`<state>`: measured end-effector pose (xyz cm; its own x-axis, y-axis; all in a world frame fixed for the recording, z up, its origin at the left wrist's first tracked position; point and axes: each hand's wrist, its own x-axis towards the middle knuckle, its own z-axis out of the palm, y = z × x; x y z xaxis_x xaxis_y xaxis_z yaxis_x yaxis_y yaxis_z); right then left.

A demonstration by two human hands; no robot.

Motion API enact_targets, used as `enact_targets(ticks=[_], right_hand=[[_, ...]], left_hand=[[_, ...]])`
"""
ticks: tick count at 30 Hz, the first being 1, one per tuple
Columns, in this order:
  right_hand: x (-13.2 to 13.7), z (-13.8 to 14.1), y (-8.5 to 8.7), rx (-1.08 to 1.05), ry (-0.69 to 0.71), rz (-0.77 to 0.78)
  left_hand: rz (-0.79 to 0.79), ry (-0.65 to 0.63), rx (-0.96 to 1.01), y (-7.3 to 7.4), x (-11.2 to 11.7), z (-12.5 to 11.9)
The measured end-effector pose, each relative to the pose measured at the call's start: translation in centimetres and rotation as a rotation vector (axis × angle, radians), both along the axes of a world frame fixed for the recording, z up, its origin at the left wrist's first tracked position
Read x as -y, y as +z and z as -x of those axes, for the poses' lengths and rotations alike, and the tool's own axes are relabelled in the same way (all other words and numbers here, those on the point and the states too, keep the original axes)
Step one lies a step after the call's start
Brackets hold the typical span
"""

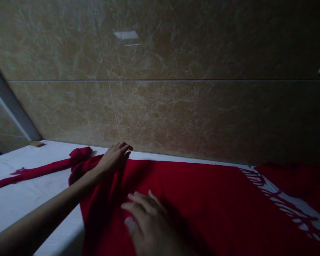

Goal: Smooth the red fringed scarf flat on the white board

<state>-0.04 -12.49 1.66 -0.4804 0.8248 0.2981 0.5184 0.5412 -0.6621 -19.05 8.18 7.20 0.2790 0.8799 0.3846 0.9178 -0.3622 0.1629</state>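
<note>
Red cloth (202,199) flat under left hand (114,158), right hand (149,220).

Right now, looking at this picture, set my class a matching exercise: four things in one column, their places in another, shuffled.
Things:
1. left hand
2. right hand
3. small brown wooden block
4. marbled beige tile wall

Places:
A. far left of the white table
B. near bottom edge, flat on the red fringed cloth
C. behind the table
D. cloth's far left corner

Pairs: 1-D, 2-B, 3-A, 4-C
</note>
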Motion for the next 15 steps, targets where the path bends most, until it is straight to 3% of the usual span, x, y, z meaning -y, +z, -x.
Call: enact_targets(ticks=[3, 7, 11, 15], right_hand=[[-3.7, -6.2, 2.0, 0.119, -0.123, -0.004], [-8.3, -14.8, 0.2, 0.467, -0.356, 0.092], [-8.9, -21.8, -2.7, 0.652, -0.564, 0.16], [-7.7, -25.7, -3.3, 0.71, -0.68, 0.187]], left_hand=[[-0.002, -0.205, -0.042, -2.2, 4.5, -1.6], [0.025, -0.171, 0.013, -5.1, 8.6, -0.5], [-0.006, -0.168, -0.047, -7.4, 8.6, 2.8], [-0.034, -0.157, -0.029, -8.9, 6.0, 5.1]])
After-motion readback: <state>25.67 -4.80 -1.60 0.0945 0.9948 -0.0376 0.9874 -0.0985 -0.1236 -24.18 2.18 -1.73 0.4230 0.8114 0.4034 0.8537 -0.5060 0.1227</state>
